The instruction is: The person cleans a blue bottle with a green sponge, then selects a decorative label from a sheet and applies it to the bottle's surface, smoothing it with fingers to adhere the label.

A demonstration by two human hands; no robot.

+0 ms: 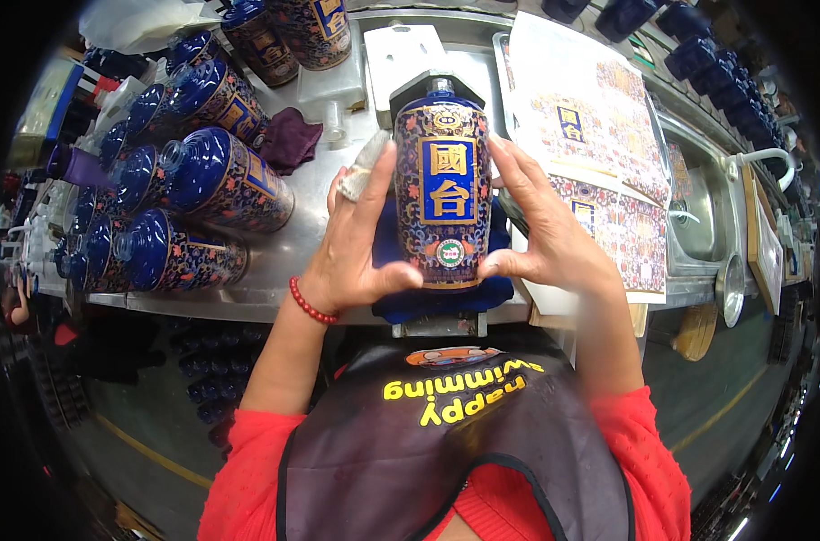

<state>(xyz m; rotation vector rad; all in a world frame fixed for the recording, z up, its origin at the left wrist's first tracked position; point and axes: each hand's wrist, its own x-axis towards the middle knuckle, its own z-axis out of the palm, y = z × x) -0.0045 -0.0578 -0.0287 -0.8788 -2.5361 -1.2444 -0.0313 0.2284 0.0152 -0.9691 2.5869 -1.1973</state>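
A dark blue bottle with a floral wrap and a gold-framed blue panel lies tilted in front of me, its neck away from me. It rests on a blue padded stand. My left hand is curved along its left side, thumb at the lower corner, with a greyish-white cloth or pad tucked at its fingers. From the right, my right hand presses the other side with fingertips and thumb. Floral printed sheets lie just beyond my right hand.
Several similar decorated bottles crowd the left of the metal table. A purple cloth lies beside them. At right are a sink with a white faucet. Rows of plain blue bottles stand far right.
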